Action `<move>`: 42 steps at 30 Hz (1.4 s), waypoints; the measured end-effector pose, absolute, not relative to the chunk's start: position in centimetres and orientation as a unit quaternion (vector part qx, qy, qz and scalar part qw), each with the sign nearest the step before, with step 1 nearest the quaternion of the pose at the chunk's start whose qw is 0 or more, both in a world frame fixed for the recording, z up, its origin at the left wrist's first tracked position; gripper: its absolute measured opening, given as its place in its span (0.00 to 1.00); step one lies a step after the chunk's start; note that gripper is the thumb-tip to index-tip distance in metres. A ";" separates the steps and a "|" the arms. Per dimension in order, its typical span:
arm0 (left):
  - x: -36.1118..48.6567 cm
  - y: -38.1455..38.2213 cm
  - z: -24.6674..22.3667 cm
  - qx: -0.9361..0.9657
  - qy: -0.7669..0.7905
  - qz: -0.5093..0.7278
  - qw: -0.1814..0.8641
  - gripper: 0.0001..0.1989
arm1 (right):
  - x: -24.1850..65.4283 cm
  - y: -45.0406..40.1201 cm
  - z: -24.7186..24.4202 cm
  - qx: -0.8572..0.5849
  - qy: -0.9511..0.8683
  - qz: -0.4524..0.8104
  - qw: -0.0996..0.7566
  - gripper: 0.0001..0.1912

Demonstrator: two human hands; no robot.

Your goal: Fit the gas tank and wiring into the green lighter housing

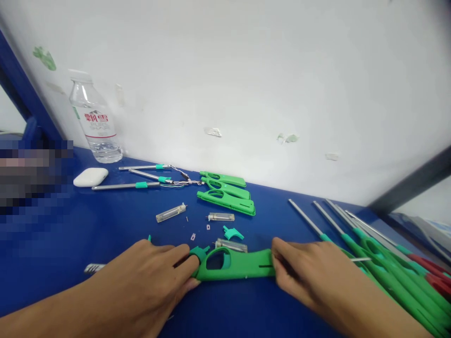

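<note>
A green lighter body (243,264) with an oval opening lies level between both hands, near the front of the blue table. My left hand (151,272) is closed on its left end, where a teal piece (200,253) shows beside the fingertips. The slotted right end is pinched by my right hand (303,267). A metal tube tip (94,268) pokes out to the left of my left hand. Just behind the body lie a clear fuel cartridge (231,245) and a loose teal trigger (232,233).
Green half shells (227,203), metal tubes (148,185), more cartridges (171,213) and a white case (90,177) lie farther back. A water bottle (95,119) stands against the wall. Long green lighters (398,267) and red ones (439,279) are heaped at the right.
</note>
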State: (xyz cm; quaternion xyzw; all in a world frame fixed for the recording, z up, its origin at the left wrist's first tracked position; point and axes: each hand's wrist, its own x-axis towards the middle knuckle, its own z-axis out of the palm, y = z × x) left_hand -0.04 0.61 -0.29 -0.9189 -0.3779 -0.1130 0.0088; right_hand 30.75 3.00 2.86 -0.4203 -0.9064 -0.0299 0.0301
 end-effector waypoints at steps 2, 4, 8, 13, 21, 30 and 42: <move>0.0 0.6 -0.3 -0.925 -0.370 -0.083 -0.011 0.14 | 30.7 3.0 3.0 -0.419 -0.906 -0.039 0.035 0.10; -0.1 0.6 -0.3 -0.926 -0.369 -0.073 -0.018 0.14 | 30.7 3.1 3.0 -0.419 -0.906 -0.051 0.039 0.10; -0.1 0.6 -0.3 -0.925 -0.371 -0.077 -0.021 0.13 | 30.9 3.2 2.4 -0.424 -0.904 -0.052 0.033 0.10; -0.2 0.5 -0.2 -0.923 -0.379 -0.067 -0.027 0.14 | 31.1 3.1 2.7 -0.445 -0.894 -0.028 0.041 0.11; -0.2 0.5 -0.2 -0.929 -0.366 -0.059 -0.023 0.14 | 31.1 3.2 2.8 -0.458 -0.888 0.011 0.042 0.11; -0.1 0.6 -0.3 -0.930 -0.360 -0.069 -0.015 0.13 | 29.6 2.4 3.5 -0.451 -0.886 0.077 0.077 0.11; -0.1 0.6 -0.3 -0.928 -0.362 -0.091 -0.015 0.12 | 31.8 3.7 3.7 -0.481 -0.864 0.098 0.113 0.07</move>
